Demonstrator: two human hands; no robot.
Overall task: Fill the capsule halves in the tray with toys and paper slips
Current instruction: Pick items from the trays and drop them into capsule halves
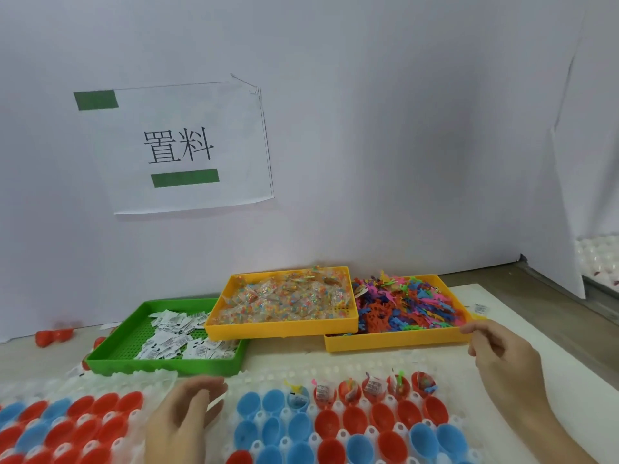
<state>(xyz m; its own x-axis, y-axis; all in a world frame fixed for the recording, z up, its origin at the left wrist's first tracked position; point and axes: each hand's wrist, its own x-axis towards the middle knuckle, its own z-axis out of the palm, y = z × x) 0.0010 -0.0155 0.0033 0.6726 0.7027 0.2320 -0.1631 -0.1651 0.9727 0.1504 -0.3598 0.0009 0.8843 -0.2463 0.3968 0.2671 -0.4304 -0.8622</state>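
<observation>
The counter [522, 370] carries a white capsule tray [261, 380] along its near edge, with three supply bins behind it against the white backdrop. The capsule tray holds red and blue capsule halves [335, 426] seated open side up; in the far row, roughly seven halves at the right end already contain a paper slip or a toy, while the rows nearer the camera appear empty. The green bin [110, 358] at the left holds the paper slips [177, 339]. The middle yellow bin [278, 328] holds small clear packets of coloured beads [288, 299] and rests partly on the green bin's right edge. The right yellow bin [395, 341] holds the flat coloured plastic toys [408, 303]. The left hand [187, 416] hovers over the capsule tray, fingers loosely curled, grip released and holding nothing visible; the paper slips lie just beyond it and slightly left. The right hand [495, 353] sits at the near right corner of the right yellow bin, fingertips touching or just beside its rim; whether it pinches anything cannot be determined. The deciding relation: each supply lies directly beyond the hand on its own side, so the right hand is nearer the toys and the left hand nearer the slips, with the unfilled halves between both hands.
</observation>
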